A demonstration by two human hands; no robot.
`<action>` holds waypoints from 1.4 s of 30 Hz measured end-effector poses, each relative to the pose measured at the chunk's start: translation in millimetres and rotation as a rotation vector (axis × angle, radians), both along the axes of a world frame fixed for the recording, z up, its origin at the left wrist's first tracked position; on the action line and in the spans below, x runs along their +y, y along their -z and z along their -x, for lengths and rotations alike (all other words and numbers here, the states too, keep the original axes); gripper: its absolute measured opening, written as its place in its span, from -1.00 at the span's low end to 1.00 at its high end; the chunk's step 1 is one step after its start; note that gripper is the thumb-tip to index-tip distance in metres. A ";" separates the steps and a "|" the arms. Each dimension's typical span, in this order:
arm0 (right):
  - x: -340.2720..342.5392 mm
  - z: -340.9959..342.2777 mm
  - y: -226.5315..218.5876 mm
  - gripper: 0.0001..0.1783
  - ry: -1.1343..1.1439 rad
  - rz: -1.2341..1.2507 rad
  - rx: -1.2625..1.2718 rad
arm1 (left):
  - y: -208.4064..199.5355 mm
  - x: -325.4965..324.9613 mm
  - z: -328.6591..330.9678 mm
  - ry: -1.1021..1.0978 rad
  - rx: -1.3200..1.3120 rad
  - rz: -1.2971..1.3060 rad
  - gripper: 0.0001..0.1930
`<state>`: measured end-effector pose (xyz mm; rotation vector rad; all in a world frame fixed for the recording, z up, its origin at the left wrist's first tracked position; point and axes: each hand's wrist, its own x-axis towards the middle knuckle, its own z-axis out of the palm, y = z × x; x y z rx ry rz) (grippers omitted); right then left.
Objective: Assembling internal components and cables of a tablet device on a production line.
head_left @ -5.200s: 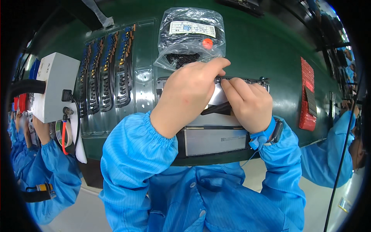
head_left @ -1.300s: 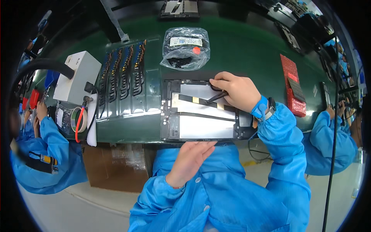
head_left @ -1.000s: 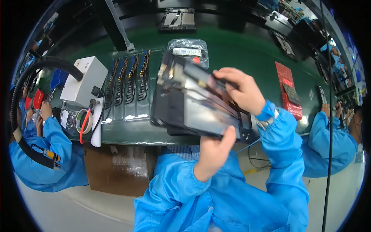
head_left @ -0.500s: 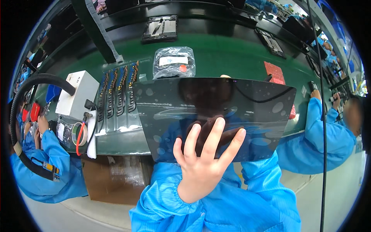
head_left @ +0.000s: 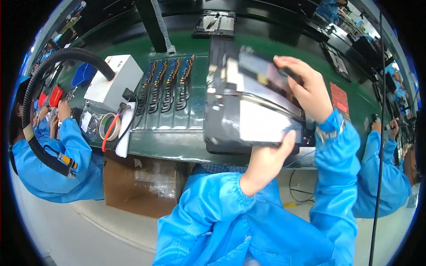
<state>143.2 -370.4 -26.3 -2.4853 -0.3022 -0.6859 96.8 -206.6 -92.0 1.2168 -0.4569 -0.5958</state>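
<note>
A long green workbench runs across the view, with a person in a blue smock at each end and the wearer between them. Held up off the bench is one opened tablet-like device, its inner side facing the camera, showing a silver plate and dark frame; it is blurred. The left hand grips its lower edge from beneath, thumb pressed on the near rim. The right hand clasps the upper right corner, fingers curled over the top edge; a dark slim object sits under those fingers, too blurred to identify. Just left of the device lies one clear tray carrying four columns of dark flex parts with orange tips. Further left stands one white box with a thick black hose curving over it, and beside it one roll of tape. One more opened device lies at the bench's far edge. One red pad sits right of the right hand.
</note>
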 end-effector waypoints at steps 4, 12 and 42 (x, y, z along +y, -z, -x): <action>-5.8 -7.9 31.6 -0.53 -0.008 0.231 0.378 | 29.5 -17.5 20.1 -0.148 0.675 0.462 -0.78; -9.1 -10.7 77.3 -0.52 -0.048 0.225 0.423 | 56.5 33.8 -1.4 0.573 0.901 0.208 -0.59; -14.9 -9.3 71.0 -0.51 -0.073 0.334 0.455 | 24.4 31.8 -76.0 -0.015 -1.329 -0.902 -0.51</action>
